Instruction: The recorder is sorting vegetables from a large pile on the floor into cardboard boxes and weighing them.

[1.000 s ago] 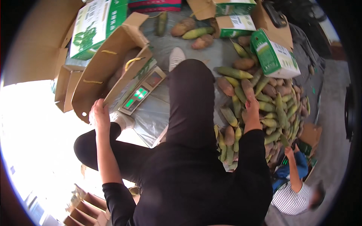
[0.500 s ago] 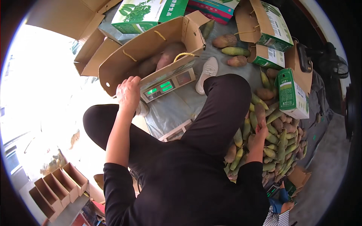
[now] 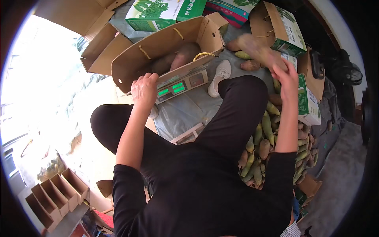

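An open cardboard box (image 3: pixel 130 59) with yellow rope handles stands on a scale (image 3: pixel 181 87) with lit green digits. Brownish-pink radishes (image 3: pixel 185 55) lie inside it. My left hand (image 3: pixel 144 91) is closed over the box's near rim, at its left end. Off to the right, my right hand (image 3: pixel 285 75) is raised, its fingers wrapped around the end of a long brownish-pink radish (image 3: pixel 258 49). That radish is smeared by motion and points toward the upper left. Below my right forearm lies a heap of green and brownish radishes (image 3: pixel 266 126).
Green-and-white cartons stand at the back (image 3: pixel 156 15) and at the right (image 3: pixel 294 29). Loose radishes (image 3: pixel 250 65) lie between them and my shoe (image 3: pixel 221 77). A black fan (image 3: pixel 345 71) is at far right. Several empty cardboard boxes (image 3: pixel 59 193) stand at lower left.
My right hand has lifted the radish from the heap and swung it up and forward. My left hand stays on the box rim. The view has shifted slightly.
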`<state>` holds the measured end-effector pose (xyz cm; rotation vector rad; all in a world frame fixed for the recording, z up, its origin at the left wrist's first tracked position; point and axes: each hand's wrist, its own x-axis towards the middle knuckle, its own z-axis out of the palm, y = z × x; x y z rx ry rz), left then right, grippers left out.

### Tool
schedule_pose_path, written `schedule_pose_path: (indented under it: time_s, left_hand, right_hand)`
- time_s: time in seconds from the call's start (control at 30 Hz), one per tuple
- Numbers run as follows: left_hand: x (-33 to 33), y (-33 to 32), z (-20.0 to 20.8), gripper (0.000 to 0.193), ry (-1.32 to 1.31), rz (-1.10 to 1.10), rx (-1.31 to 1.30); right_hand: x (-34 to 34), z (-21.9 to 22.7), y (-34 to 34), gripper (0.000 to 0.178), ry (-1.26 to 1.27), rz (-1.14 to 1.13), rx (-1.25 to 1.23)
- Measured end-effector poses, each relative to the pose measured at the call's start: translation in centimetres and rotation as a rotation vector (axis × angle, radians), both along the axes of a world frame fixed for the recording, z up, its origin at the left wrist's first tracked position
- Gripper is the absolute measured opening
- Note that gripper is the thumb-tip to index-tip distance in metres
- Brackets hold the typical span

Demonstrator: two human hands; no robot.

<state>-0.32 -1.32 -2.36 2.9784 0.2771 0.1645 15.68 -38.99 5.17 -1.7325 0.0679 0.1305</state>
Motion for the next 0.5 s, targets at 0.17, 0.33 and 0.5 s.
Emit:
schedule_pose_path:
  time_s: [0.17, 0.33, 0.5]
  left_hand:
    - [-0.1, 0.2, -0.2, 0.009, 0.007, 0.005, 0.007]
    - [0.0, 0.2, -0.4, 0.007, -0.002, -0.014, 0.017]
    - [0.3, 0.0, 0.0, 0.007, 0.047, 0.010, 0.014]
  right_hand:
    - [2.1, 1.3, 10.4, 0.045, 0.014, 0.364, -0.022]
    - [2.0, -2.8, 20.4, 0.042, 0.124, 0.562, -0.073]
    - [0.7, -9.1, 27.3, 0.050, -0.053, 0.611, -0.357]
